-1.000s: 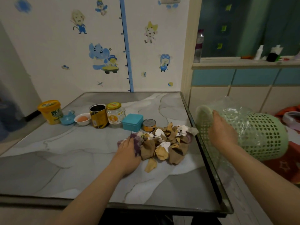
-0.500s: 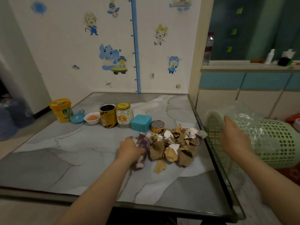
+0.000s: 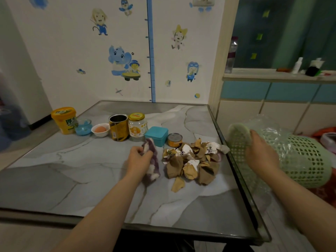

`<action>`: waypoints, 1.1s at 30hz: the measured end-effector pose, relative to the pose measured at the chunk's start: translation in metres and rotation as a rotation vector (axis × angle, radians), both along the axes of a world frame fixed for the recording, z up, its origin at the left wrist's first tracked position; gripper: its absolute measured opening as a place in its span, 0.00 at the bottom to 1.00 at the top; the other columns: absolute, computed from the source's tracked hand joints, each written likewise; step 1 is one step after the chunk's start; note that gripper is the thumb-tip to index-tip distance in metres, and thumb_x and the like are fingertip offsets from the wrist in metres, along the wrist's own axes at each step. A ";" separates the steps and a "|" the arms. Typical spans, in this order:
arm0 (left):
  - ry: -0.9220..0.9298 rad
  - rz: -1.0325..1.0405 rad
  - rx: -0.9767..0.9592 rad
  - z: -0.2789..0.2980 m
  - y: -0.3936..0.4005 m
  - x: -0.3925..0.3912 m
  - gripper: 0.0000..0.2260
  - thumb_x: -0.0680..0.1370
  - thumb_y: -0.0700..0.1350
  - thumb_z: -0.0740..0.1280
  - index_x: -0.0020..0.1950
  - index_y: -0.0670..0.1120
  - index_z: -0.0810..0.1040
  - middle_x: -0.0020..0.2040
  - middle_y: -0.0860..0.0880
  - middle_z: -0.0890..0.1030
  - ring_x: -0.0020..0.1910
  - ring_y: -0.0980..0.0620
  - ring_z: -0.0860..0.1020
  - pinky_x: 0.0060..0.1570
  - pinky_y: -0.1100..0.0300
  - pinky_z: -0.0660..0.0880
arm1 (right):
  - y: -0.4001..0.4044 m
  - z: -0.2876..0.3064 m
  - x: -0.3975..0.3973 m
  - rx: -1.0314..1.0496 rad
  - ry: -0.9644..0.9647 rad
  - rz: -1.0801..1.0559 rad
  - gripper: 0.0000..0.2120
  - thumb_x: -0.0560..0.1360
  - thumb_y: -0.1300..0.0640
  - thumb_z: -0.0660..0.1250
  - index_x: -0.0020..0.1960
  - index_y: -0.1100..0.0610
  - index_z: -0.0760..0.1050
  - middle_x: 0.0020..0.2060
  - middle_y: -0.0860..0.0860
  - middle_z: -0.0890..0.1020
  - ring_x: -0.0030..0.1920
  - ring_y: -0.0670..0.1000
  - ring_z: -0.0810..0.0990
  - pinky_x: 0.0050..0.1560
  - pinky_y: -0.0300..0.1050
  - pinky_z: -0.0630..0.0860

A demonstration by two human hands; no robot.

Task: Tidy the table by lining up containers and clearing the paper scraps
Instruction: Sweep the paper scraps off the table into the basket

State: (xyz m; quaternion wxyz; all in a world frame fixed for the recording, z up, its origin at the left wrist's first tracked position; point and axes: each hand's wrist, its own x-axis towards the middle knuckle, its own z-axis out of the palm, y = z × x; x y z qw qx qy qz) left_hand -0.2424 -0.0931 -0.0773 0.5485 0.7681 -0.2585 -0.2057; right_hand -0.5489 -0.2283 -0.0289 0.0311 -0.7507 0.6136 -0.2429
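The left hand [image 3: 139, 160] has its fingers curled round a purple-and-white scrap [image 3: 152, 160], just left of the paper scraps [image 3: 192, 161] heaped near the worktop's [image 3: 72, 170] right edge. The right hand [image 3: 260, 151] grips the rim of a green basket [image 3: 301, 160] tipped beside that edge. Containers [image 3: 118, 127] line the far side.

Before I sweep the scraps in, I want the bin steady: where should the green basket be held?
Judging by its pose, grip the green basket at its rim, from above. It lies tipped with its mouth facing the table edge, where the right hand already rests, beside the paper scraps.
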 end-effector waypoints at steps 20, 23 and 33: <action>0.142 -0.043 -0.238 -0.029 -0.045 -0.052 0.23 0.79 0.39 0.63 0.72 0.48 0.61 0.65 0.46 0.74 0.60 0.49 0.75 0.61 0.52 0.73 | -0.012 -0.008 -0.005 -0.010 -0.044 0.007 0.25 0.77 0.61 0.58 0.74 0.53 0.61 0.64 0.56 0.76 0.56 0.61 0.78 0.50 0.52 0.74; 0.068 -0.032 -0.219 -0.028 -0.050 -0.068 0.22 0.79 0.41 0.60 0.73 0.47 0.65 0.66 0.47 0.74 0.64 0.47 0.74 0.65 0.50 0.71 | -0.011 -0.006 -0.007 -0.008 -0.055 0.003 0.25 0.77 0.61 0.59 0.74 0.53 0.62 0.64 0.56 0.76 0.55 0.62 0.78 0.48 0.51 0.72; -0.014 -0.023 -0.128 -0.036 -0.067 -0.091 0.19 0.80 0.49 0.59 0.71 0.53 0.66 0.65 0.48 0.76 0.62 0.45 0.75 0.57 0.54 0.70 | -0.011 -0.004 -0.006 -0.014 -0.047 0.033 0.24 0.77 0.61 0.59 0.72 0.53 0.63 0.61 0.56 0.77 0.55 0.61 0.78 0.50 0.53 0.74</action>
